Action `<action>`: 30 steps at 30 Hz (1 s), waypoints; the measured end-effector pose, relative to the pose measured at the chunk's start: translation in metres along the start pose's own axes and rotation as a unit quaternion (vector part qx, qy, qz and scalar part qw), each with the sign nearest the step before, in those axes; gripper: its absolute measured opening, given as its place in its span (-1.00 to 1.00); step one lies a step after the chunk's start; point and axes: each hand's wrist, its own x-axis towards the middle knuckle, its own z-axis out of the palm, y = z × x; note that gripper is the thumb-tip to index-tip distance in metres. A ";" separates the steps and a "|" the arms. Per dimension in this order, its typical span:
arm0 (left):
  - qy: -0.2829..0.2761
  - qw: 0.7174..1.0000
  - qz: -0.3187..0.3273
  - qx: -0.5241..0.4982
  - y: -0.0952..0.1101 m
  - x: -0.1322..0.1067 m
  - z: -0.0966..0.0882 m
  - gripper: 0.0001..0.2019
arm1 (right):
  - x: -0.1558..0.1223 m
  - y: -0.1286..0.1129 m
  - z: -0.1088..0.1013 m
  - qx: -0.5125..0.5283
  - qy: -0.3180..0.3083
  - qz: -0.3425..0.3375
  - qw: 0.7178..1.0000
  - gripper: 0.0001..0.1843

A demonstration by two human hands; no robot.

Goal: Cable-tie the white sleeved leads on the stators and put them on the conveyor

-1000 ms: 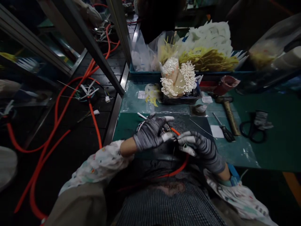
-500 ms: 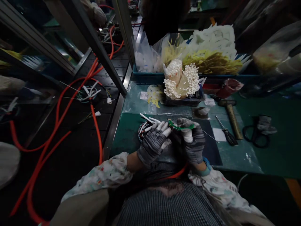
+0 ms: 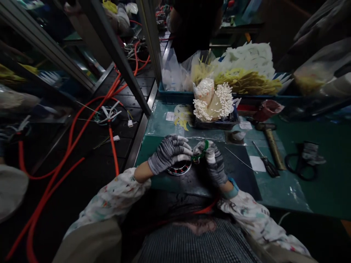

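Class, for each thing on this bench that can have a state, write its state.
Left hand: gloved, curled above the round coil.
Right hand: gloved, pinching a green part.
Round coil: flat on the mat.
Hammer: lying on the bench.
Screwdriver: lying on the bench.

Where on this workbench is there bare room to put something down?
Bare green bench top lies right of the scissors. The black mat is free beside the right hand, which holds a green piece. It is crowded around the hammer, the screwdriver and the dark tray of white bundles.
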 end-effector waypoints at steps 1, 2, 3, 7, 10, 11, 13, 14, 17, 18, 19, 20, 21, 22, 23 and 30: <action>0.013 0.999 -0.025 -0.027 0.005 0.000 -0.001 -0.80 | -0.003 0.000 0.001 0.005 0.014 -0.006 1.000 -0.48; 0.040 0.995 -0.061 -0.061 0.012 -0.001 -0.002 -0.77 | -0.006 -0.001 0.002 0.001 0.014 -0.018 1.000 -0.52; 0.071 0.987 -0.102 -0.099 0.021 -0.003 -0.003 -0.71 | -0.009 -0.003 0.003 0.006 0.001 -0.034 0.999 -0.58; 0.117 0.944 -0.232 -0.202 0.055 -0.006 -0.005 -0.69 | -0.018 -0.006 0.008 0.013 -0.112 -0.131 0.985 -0.82; 0.069 0.936 -0.285 -0.196 0.051 -0.004 -0.014 -0.71 | -0.019 0.001 0.006 0.006 -0.131 -0.130 0.983 -0.78; 0.055 0.933 -0.305 -0.182 0.040 -0.002 -0.019 -0.70 | -0.019 0.005 0.005 0.005 -0.132 -0.116 0.985 -0.79; 0.050 0.929 -0.348 -0.114 0.009 0.006 -0.031 -0.67 | -0.017 0.013 0.004 0.004 -0.121 -0.088 0.989 -0.80; 0.064 0.925 -0.371 -0.050 -0.010 0.013 -0.037 -0.68 | -0.016 0.016 0.004 0.005 -0.111 -0.079 0.991 -0.79; 0.044 0.885 -0.424 0.184 -0.067 0.042 -0.042 -0.71 | -0.013 0.019 0.006 0.002 -0.095 -0.080 0.992 -0.77; 0.041 0.878 -0.430 0.205 -0.083 0.052 -0.039 -0.68 | -0.012 0.018 0.007 -0.001 -0.096 -0.087 0.992 -0.78; 0.041 0.873 -0.433 0.220 -0.097 0.063 -0.036 -0.62 | -0.011 0.016 0.008 -0.005 -0.097 -0.092 0.991 -0.78; 0.042 0.868 -0.438 0.230 -0.108 0.072 -0.032 -0.59 | -0.010 0.014 0.009 -0.010 -0.098 -0.095 0.991 -0.79; 0.048 0.865 -0.442 0.231 -0.117 0.079 -0.028 -0.58 | -0.010 0.013 0.009 -0.014 -0.098 -0.096 0.990 -0.79; 0.053 0.862 -0.448 0.233 -0.123 0.085 -0.025 -0.59 | -0.010 0.012 0.009 -0.016 -0.098 -0.096 0.990 -0.79; 0.055 0.858 -0.455 0.232 -0.127 0.087 -0.024 -0.62 | -0.010 0.012 0.008 -0.015 -0.098 -0.095 0.991 -0.79; 0.050 0.872 -0.470 0.129 -0.121 0.048 -0.047 -0.66 | -0.016 0.022 0.004 0.010 -0.110 -0.102 0.989 -0.82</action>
